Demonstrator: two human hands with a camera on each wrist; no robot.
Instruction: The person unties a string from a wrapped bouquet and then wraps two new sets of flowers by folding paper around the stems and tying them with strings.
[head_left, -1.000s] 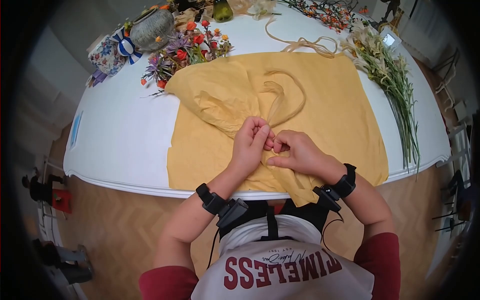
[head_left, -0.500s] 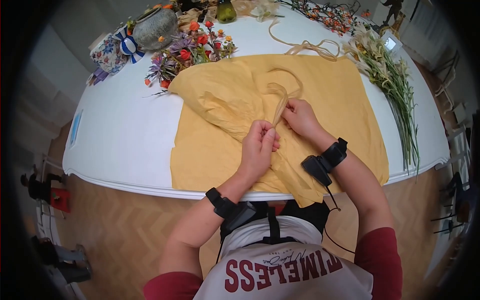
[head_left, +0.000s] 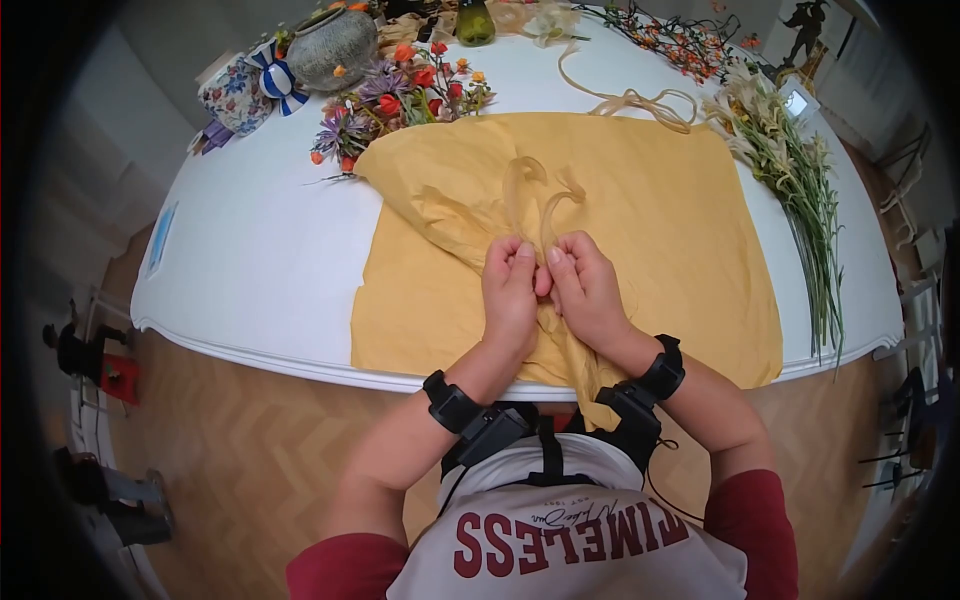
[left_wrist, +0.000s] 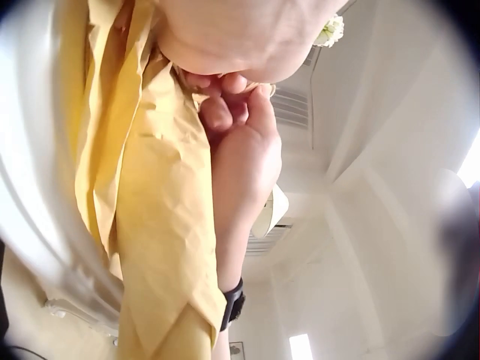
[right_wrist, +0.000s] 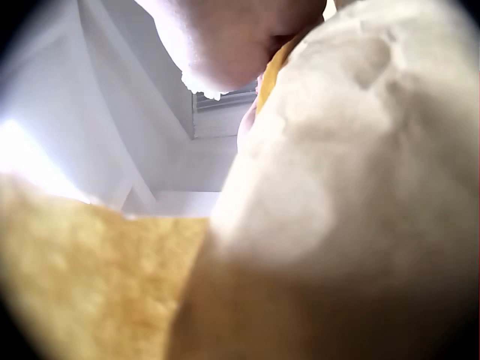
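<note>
Wood floor (head_left: 260, 430), herringbone pattern, surrounds a white counter (head_left: 240, 290) with a moulded rim. Flat yellow paper sheet (head_left: 680, 230) covers the middle. On it: gathered yellow paper (head_left: 430, 170), flared toward the far left, narrow at the hands, tail end past the near edge. Far left: rounded grey pot (head_left: 335, 55), floral vase (head_left: 237, 97) beside it, red and purple flowers (head_left: 385, 105) nearer the sheet. Right: long-stemmed pale flowers (head_left: 800, 190) laid lengthwise. Orange-berried branches (head_left: 690, 50) at far right. These sit around the sheet, probably so the middle stays workable. Spare tan ribbon (head_left: 660, 105) curls at the sheet's far edge, probably kept in reach.

Smaller: tan ribbon (head_left: 560, 195), ends sticking up past the fingertips at the paper's narrow part. Left hand (head_left: 513, 300) pinches one side of it, fingers curled, thumb on top. Right hand (head_left: 592, 295) pinches the other side, fingers curled too, hands close together. Grip likely keeps the ribbon taut and the folds bunched. Exact crossing under the fingers: can't tell, hidden.
</note>
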